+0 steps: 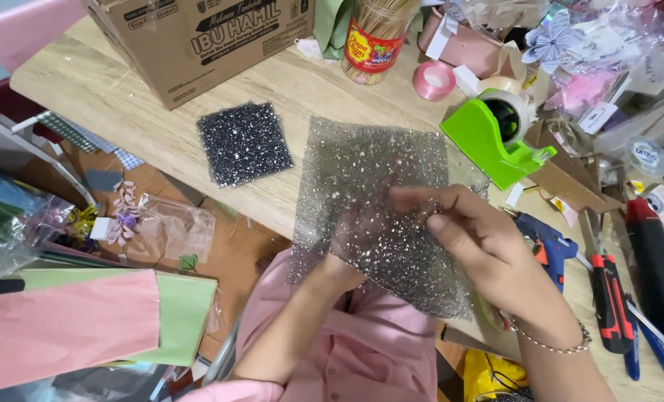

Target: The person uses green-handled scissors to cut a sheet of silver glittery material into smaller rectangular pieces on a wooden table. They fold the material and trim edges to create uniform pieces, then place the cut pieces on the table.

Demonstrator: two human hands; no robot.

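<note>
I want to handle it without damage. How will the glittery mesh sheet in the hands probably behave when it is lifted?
The glittery mesh sheet looks thin and see-through, so it is probably light. It bends over the left hand and hangs below, so likely floppy. The right hand pinches it; glitter flecks may shed.

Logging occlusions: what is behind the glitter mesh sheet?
Through the sheet the left hand shows dimly, over table and pink sleeve. Its fingers are too veiled to make out.
</note>
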